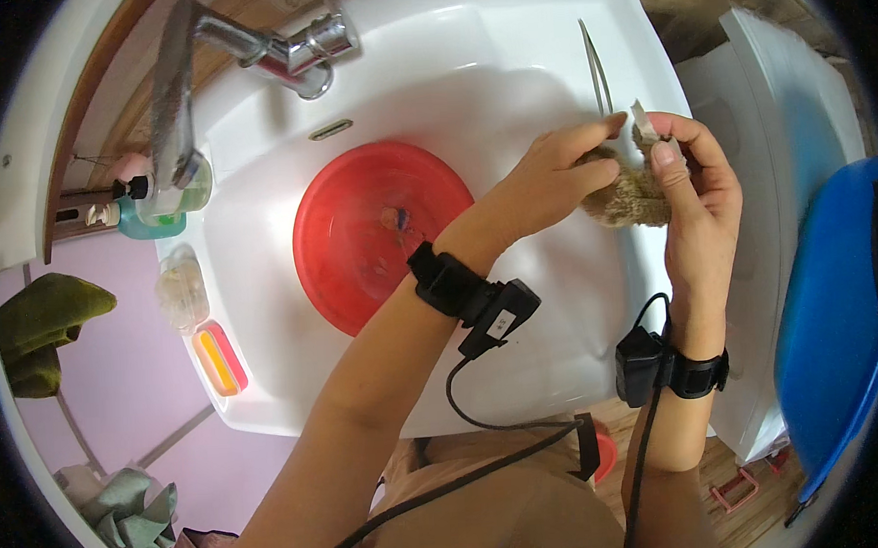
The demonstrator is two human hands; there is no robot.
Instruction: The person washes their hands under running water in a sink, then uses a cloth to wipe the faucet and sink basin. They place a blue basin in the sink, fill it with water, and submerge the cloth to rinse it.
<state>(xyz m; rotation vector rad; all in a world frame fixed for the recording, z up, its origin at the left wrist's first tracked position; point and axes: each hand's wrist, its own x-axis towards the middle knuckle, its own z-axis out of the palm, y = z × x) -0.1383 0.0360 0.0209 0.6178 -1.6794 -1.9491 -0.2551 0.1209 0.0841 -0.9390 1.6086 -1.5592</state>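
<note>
Over the right rim of a white washbasin (556, 269), both hands hold a small brown, fluffy cloth item (630, 199). My left hand (552, 177) grips its left side between thumb and fingers. My right hand (691, 167) pinches its upper right part, where a pale strip (642, 122) sticks up between the hands. Just beyond the fingers, metal tweezers (597, 69) lie on the basin's rim. A red plastic basin (320, 242) stands inside the washbasin, left of my left forearm, with a small thing in it that I cannot identify.
A chrome faucet (275, 53) rises at the back left. Pump bottles (150, 217), a clear container (182, 289) and a pink-and-yellow soap box (220, 359) line the left edge. A white cabinet (751, 187) and a blue plastic basin (837, 308) are at the right. Black cables run from both wrists.
</note>
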